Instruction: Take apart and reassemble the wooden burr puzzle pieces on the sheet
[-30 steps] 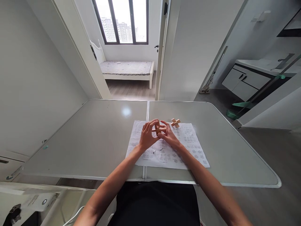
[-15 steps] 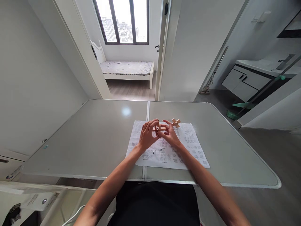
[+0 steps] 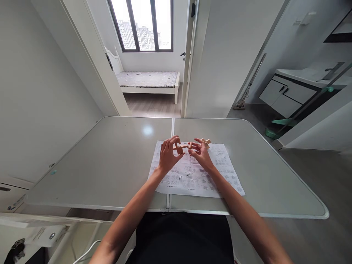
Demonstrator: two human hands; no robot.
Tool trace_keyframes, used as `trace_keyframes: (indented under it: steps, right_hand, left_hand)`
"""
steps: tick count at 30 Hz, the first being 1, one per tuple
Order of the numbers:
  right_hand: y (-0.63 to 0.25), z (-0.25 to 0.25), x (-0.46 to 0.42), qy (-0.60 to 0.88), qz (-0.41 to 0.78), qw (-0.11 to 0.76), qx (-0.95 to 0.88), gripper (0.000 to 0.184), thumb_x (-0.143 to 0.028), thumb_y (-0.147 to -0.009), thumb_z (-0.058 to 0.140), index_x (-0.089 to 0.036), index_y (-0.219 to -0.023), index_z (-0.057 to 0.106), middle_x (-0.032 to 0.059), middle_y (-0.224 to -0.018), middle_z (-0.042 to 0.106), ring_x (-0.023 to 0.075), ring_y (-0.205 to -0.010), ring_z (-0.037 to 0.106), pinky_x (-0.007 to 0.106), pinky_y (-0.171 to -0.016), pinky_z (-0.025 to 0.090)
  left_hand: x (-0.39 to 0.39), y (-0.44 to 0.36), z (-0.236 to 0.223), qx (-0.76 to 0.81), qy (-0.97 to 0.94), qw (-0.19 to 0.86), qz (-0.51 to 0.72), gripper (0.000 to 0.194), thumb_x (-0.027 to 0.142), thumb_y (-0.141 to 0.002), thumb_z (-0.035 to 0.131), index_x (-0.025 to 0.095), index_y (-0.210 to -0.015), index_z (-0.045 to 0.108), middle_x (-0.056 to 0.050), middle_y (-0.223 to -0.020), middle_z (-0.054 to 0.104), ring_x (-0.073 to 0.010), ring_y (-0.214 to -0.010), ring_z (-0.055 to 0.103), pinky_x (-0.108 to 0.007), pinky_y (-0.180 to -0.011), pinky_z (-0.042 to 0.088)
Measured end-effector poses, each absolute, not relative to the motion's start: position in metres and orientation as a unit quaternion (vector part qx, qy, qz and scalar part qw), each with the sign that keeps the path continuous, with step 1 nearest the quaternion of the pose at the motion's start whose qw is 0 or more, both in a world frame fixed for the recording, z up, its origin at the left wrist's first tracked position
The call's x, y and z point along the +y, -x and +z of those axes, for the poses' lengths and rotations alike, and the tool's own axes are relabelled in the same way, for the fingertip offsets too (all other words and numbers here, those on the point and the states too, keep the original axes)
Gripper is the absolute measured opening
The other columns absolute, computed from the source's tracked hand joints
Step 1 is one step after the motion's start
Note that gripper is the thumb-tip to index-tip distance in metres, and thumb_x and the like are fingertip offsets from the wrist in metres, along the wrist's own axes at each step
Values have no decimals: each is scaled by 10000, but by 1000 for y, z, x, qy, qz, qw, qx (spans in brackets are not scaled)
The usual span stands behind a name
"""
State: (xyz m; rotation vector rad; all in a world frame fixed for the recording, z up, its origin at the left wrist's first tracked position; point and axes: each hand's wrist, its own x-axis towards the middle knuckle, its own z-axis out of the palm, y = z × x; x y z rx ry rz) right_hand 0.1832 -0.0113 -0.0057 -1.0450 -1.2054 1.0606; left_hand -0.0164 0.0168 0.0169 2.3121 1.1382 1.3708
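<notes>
My left hand (image 3: 168, 154) is closed on several joined wooden puzzle pieces (image 3: 179, 150), gripped between thumb and fingers. One thin stick juts from them toward the right. My right hand (image 3: 201, 156) pinches a small wooden puzzle piece (image 3: 190, 145) close to the end of that stick; whether the two touch I cannot tell. Just behind my right fingers, a cross-shaped wooden puzzle (image 3: 207, 142) rests at the top of a printed sheet (image 3: 192, 187), partly hidden by the hand. Rows of small diagrams cover the paper beneath both hands.
Two tiny silvery bits (image 3: 180, 177) lie on the sheet. The grey table (image 3: 110, 165) has a seam down its middle and a pale raised rim. Beyond it are a doorway and a bed (image 3: 148, 79); a sink cabinet (image 3: 291, 91) stands at far right.
My hands have moved apart, the left one leftward with the joined pieces, the right one slightly rightward with a small piece. My right hand now covers more of the cross-shaped puzzle.
</notes>
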Motion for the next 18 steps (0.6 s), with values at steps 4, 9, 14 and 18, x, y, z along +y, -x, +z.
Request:
trace_keyframes:
  steps: [4,9,14,18]
  right_hand:
    - [-179,-10,-13,467,387,561,-564,803,-490,-769,849,-273,-1431,450,159,-1377,623,315,-1228,644,472,-962,592]
    - [-171,-15,-20,481,296,472,-677,845,-444,-749,853,-269,-1461,433,145,-1383,614,311,-1194,654,498,-1023,548]
    - [-168,-16,-24,478,232,393,-751,876,-374,-752,821,-263,-1498,376,134,-1357,629,318,-1191,639,502,-1030,523]
    - [-168,-16,-22,452,198,374,-785,761,-340,-758,812,-229,-1419,451,126,-1245,667,334,-1201,611,510,-1050,494]
  left_hand:
    - [19,18,19,413,-749,112,506,755,327,-757,889,278,-1405,503,-119,-1448,587,-339,-1331,545,-499,-1128,420]
    - [20,16,20,403,-720,133,549,771,406,-745,909,272,-1376,485,-101,-1324,610,-278,-1194,628,-472,-1065,505]
    - [18,12,18,399,-716,154,551,696,383,-776,886,285,-1350,503,-82,-1315,592,-211,-1052,655,-437,-942,605]
    - [18,12,16,395,-719,163,548,729,383,-746,904,301,-1352,507,-85,-1368,571,-223,-1089,645,-432,-898,640]
